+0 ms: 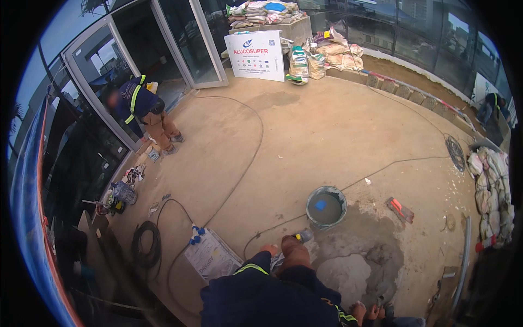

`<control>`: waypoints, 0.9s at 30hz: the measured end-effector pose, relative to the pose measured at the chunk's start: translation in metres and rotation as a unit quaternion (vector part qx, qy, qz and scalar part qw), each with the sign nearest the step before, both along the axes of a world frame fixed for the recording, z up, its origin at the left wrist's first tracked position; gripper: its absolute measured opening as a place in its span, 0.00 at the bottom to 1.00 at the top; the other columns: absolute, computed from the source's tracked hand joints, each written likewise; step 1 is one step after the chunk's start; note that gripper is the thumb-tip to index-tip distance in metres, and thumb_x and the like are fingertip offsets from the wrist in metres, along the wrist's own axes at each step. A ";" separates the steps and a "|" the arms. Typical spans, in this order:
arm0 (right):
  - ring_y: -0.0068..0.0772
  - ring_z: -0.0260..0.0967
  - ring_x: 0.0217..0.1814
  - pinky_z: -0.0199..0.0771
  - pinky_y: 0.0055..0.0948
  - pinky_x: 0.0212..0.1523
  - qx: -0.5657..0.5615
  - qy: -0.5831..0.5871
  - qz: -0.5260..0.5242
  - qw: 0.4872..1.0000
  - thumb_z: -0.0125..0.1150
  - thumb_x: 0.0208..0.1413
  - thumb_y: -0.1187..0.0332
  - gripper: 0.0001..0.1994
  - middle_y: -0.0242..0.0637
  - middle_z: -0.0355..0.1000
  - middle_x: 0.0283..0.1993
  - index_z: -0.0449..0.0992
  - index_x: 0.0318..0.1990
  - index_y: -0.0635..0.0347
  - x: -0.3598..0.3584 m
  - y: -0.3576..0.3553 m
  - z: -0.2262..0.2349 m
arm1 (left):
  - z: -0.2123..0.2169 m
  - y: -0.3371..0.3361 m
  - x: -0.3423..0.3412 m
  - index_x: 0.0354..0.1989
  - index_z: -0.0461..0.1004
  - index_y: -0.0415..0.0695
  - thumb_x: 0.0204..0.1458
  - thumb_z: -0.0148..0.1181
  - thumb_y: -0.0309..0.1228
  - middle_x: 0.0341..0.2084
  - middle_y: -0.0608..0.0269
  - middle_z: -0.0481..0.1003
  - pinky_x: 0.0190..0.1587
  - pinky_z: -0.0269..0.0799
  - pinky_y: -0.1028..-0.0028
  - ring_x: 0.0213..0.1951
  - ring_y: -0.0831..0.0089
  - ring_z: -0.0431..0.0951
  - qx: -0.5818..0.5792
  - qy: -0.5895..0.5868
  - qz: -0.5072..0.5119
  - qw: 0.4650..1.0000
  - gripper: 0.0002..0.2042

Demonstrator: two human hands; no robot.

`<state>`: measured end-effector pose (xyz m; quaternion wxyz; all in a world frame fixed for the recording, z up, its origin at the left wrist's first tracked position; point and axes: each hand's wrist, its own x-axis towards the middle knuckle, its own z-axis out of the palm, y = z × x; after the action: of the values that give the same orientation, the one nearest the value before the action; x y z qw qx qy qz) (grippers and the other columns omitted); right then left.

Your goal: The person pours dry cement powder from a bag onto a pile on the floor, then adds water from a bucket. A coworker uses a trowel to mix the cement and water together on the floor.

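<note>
My left hand rests beside my bent, brown-trousered left leg; its fingers are too small and partly hidden to read. My right hand is low at the wet mortar patch, its grip unclear. Close to it is another hand, seemingly of a person in blue jeans at the lower edge. A small dark tool or piece lies by these hands. In front of me is a heap of pale grey powder ringed by wet grey mortar. A dark bucket of grey mix, with a blue thing in it, stands beyond.
A red-handled trowel lies right of the bucket. Cables cross the floor, with a black coil at left. A paper sack lies nearby. One co-worker bends by the glass door; another is far right. Stacked sacks line the right.
</note>
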<state>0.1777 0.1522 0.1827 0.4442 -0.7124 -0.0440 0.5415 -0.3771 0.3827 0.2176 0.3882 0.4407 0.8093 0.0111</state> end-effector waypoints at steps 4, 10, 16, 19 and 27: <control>0.32 0.70 0.25 0.74 0.32 0.25 0.036 0.001 0.028 0.999 0.55 0.63 0.67 0.10 0.37 0.71 0.29 0.73 0.42 0.68 -0.005 0.014 -0.009 | -0.007 -0.003 -0.006 0.60 0.70 0.37 0.58 0.50 0.52 0.58 0.41 0.70 0.63 0.65 0.57 0.61 0.48 0.69 0.015 -0.025 0.044 0.999 0.31; 0.39 0.71 0.26 0.74 0.39 0.25 0.042 -0.097 0.269 0.957 0.55 0.63 0.68 0.08 0.41 0.70 0.28 0.72 0.42 0.65 -0.024 0.035 -0.027 | 0.017 0.028 0.006 0.62 0.67 0.40 0.58 0.51 0.53 0.58 0.41 0.71 0.63 0.64 0.57 0.61 0.48 0.69 0.090 -0.048 0.078 0.992 0.32; 0.41 0.74 0.28 0.79 0.41 0.27 -0.063 0.018 0.060 0.996 0.57 0.62 0.68 0.13 0.45 0.72 0.30 0.71 0.44 0.72 -0.057 0.013 -0.016 | 0.016 0.018 -0.003 0.64 0.65 0.39 0.58 0.53 0.52 0.57 0.38 0.71 0.63 0.64 0.57 0.60 0.45 0.69 0.123 -0.014 0.059 0.991 0.33; 0.33 0.75 0.31 0.80 0.33 0.34 -0.049 -0.068 0.049 0.995 0.60 0.60 0.66 0.15 0.40 0.75 0.34 0.75 0.46 0.71 -0.072 0.010 0.008 | 0.004 0.012 -0.020 0.62 0.65 0.35 0.57 0.55 0.47 0.48 0.37 0.75 0.53 0.72 0.58 0.48 0.49 0.77 0.125 -0.074 0.082 0.986 0.31; 0.30 0.76 0.33 0.75 0.31 0.36 -0.140 -0.102 -0.082 0.981 0.63 0.58 0.62 0.17 0.38 0.78 0.36 0.78 0.49 0.65 -0.114 -0.023 0.065 | -0.013 0.027 -0.026 0.70 0.52 0.47 0.56 0.54 0.41 0.49 0.43 0.70 0.27 0.78 0.55 0.34 0.49 0.79 -0.018 -0.210 0.134 0.968 0.34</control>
<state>0.0642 0.1288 0.2476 0.3761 -0.8204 0.0461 0.4283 -0.4035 0.4101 0.2042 0.5527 0.3088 0.7611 0.1409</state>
